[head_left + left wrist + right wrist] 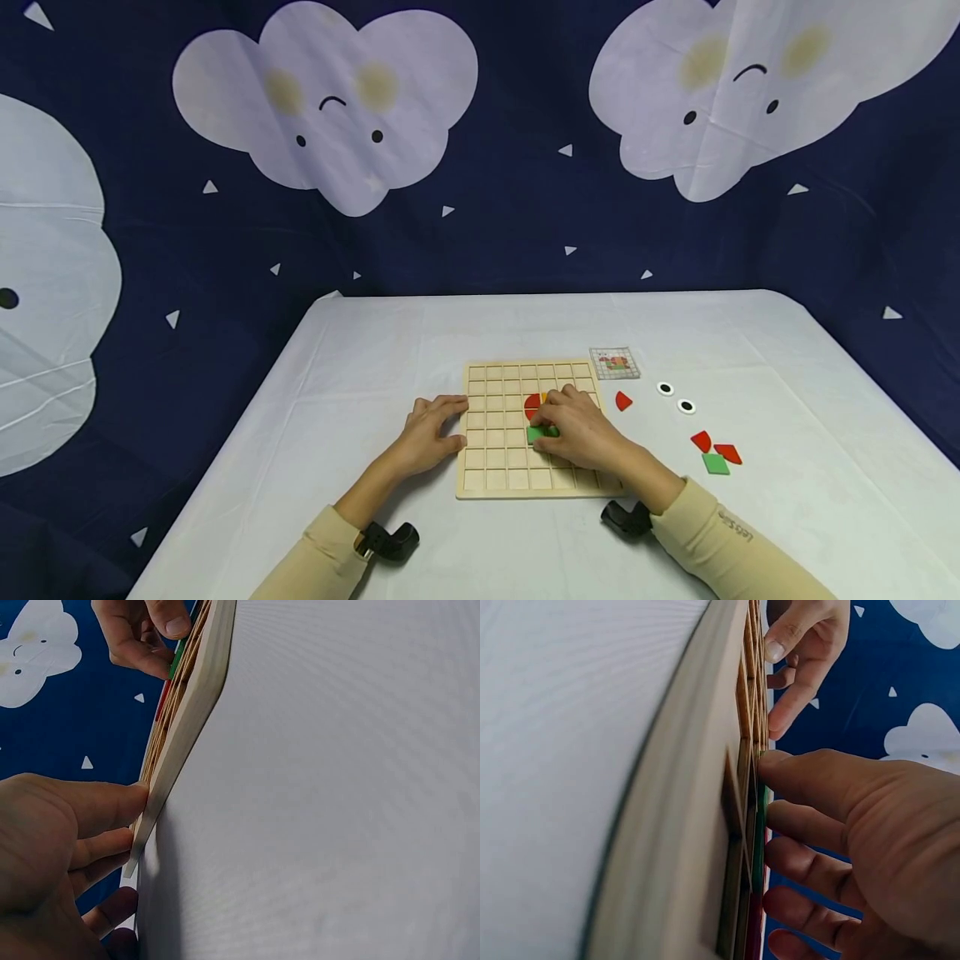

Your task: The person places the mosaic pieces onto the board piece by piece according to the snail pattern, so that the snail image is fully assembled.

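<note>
A light wooden grid board (487, 483) lies on the white table. My left hand (429, 433) rests against its left edge, thumb and fingertips touching the rim; the left wrist view shows the same hand (52, 847) close to the board's side. Over the middle of the grid, my right hand (581, 429) pinches a flat green piece (534, 434) between thumb and fingers, low at the board's surface. A red piece (532, 406) sits in the grid just beyond it. A bit of yellow shows beside the red, and the fingers hide part of these pieces.
Behind the board's right corner lies a small pattern card (615, 363). To the right are a lone red piece (623, 401), two eye discs (686, 406), two more red pieces (727, 453) and a green tile (716, 464). A dark cloud-patterned cloth (510, 183) hangs behind the table.
</note>
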The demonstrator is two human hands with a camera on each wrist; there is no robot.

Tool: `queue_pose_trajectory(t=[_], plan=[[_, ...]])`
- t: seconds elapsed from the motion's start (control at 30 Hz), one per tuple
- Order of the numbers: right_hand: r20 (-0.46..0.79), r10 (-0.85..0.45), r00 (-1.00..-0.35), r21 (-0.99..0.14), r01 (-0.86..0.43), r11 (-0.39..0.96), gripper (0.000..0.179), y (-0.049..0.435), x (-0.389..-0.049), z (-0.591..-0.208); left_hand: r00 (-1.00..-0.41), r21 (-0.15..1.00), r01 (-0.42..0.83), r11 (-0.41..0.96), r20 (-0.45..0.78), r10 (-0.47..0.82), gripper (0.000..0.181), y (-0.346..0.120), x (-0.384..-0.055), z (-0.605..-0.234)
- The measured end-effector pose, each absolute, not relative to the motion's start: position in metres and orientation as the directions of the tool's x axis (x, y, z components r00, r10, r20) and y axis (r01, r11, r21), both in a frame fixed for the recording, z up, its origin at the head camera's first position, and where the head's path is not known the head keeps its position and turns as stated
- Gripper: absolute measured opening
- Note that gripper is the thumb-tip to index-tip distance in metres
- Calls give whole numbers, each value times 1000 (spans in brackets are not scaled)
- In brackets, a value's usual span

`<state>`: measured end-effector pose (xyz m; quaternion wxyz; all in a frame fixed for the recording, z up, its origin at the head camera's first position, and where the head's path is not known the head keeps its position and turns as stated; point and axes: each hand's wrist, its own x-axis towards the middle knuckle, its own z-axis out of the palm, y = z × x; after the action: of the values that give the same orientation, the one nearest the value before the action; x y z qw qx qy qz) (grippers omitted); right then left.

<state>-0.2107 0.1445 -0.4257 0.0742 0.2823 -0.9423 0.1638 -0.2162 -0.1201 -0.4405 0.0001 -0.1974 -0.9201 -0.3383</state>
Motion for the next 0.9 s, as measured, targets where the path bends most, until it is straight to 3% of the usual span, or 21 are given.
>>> queue_pose_trajectory(t=[0.53,0.9], plan=[[248,-478,-842,-307,-537,786,23,150,-209,-420,-919,631,365,684,124,375,52,-121,-216,-440],[262,-370,-891,-331,-443,833,18,195,-208,-412,-927,646,342,683,113,357,51,-120,-215,-439]])
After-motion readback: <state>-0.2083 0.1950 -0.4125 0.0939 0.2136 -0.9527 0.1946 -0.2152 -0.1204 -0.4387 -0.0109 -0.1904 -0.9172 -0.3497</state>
